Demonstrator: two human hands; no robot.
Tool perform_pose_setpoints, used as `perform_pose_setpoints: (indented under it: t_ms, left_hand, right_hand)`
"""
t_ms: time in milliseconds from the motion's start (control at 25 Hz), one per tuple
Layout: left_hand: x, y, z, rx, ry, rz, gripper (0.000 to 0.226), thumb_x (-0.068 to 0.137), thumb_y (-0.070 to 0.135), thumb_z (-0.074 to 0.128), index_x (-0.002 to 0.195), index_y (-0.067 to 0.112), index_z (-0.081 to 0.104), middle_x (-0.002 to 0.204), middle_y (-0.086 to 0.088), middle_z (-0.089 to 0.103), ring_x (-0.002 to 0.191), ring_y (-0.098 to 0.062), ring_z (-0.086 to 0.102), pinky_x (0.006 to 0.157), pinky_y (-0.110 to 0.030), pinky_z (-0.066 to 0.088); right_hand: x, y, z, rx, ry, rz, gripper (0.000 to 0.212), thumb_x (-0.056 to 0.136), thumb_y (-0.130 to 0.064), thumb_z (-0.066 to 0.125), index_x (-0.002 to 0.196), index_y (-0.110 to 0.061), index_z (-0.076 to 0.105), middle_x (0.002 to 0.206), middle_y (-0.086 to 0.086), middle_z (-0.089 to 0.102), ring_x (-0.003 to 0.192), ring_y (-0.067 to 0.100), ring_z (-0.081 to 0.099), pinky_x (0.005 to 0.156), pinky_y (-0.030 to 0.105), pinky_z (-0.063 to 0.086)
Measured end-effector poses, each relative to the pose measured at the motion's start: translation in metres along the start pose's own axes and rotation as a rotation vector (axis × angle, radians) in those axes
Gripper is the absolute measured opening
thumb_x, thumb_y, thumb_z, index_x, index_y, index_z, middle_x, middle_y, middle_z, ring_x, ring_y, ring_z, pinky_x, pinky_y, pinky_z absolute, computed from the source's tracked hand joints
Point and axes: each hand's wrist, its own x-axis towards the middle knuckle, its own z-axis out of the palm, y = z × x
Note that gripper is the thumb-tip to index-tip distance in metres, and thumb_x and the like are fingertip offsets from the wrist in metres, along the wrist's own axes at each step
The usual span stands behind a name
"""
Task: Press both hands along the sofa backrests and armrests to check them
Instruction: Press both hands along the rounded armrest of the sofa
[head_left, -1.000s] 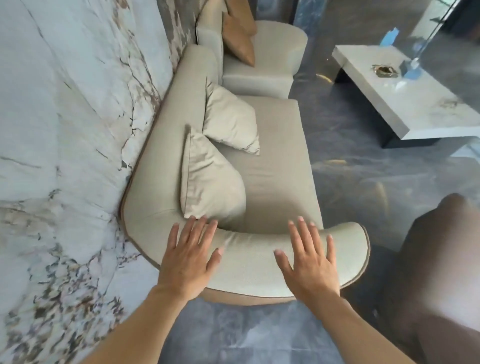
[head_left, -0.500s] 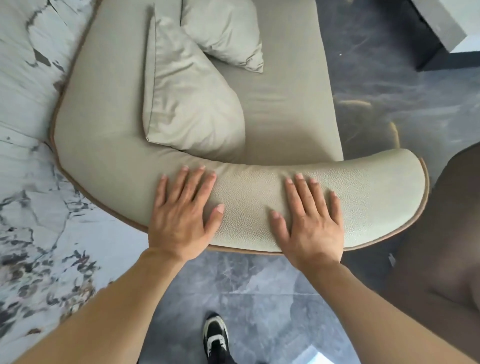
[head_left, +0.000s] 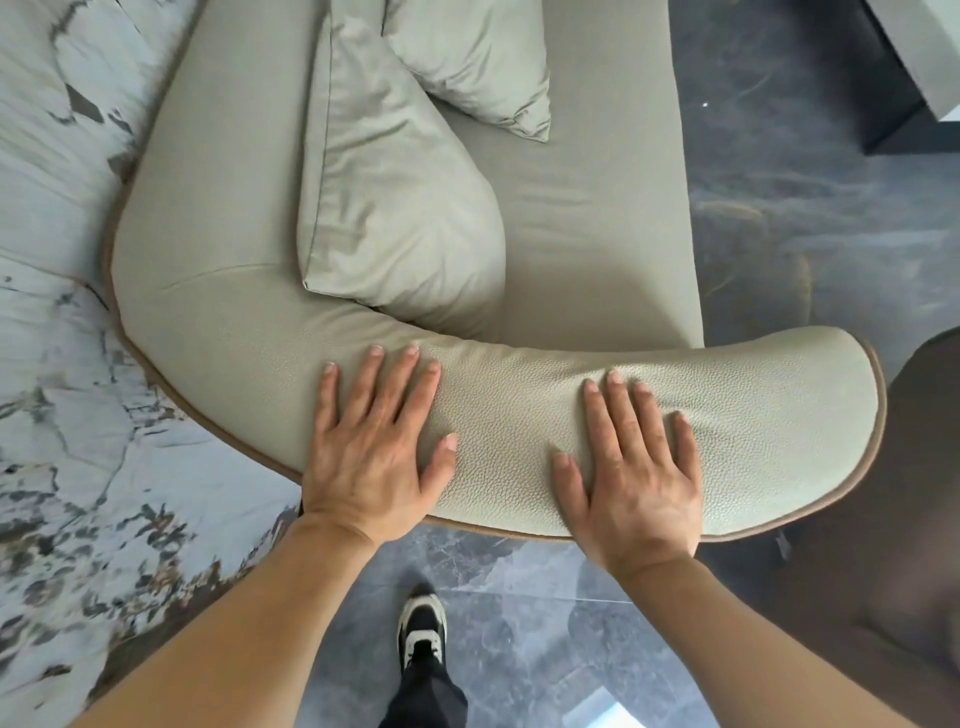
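A beige leather sofa fills the upper half of the view. Its curved armrest (head_left: 753, 415) with brown piping runs across the middle, and the backrest (head_left: 218, 182) runs up the left side against the wall. My left hand (head_left: 369, 452) lies flat on the armrest's left part, fingers spread, holding nothing. My right hand (head_left: 639, 467) lies flat further right on the same armrest, fingers spread, palm down. A small gap of leather separates the two hands.
Two beige cushions (head_left: 395, 208) (head_left: 478, 57) lean on the backrest above the seat (head_left: 587, 208). A marble wall (head_left: 47, 364) stands at the left. A dark brown chair (head_left: 893, 519) sits at the right, a table corner (head_left: 924, 57) top right, my shoe (head_left: 422, 629) on grey floor.
Both hands came down from hovering onto the armrest and now lie flat on it. My view tilted down and closer to the sofa; my shoe came into view.
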Motion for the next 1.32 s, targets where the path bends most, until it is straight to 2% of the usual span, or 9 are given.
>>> perform_pose_setpoints:
  t_ms: [600, 1320]
  left_hand:
    - [0.094, -0.009, 0.002, -0.013, 0.075, -0.008, 0.066, 0.087, 0.051, 0.033, 0.142, 0.015, 0.043, 0.151, -0.007, 0.041, 0.141, -0.033, 0.031, 0.116, -0.060, 0.014]
    - [0.216, -0.030, 0.008, -0.018, 0.176, -0.007, 0.064, 0.088, 0.049, 0.032, 0.140, 0.015, 0.044, 0.148, -0.008, 0.045, 0.140, -0.032, 0.034, 0.115, -0.060, 0.015]
  right_hand:
    - [0.096, 0.010, 0.001, -0.022, 0.086, -0.014, 0.069, 0.091, -0.055, 0.024, 0.148, -0.016, 0.033, 0.154, 0.006, 0.034, 0.143, 0.026, 0.027, 0.114, 0.055, 0.019]
    - [0.219, 0.017, 0.003, -0.026, 0.150, -0.018, 0.070, 0.091, -0.057, 0.020, 0.149, -0.019, 0.029, 0.155, 0.004, 0.033, 0.144, 0.024, 0.024, 0.116, 0.052, 0.014]
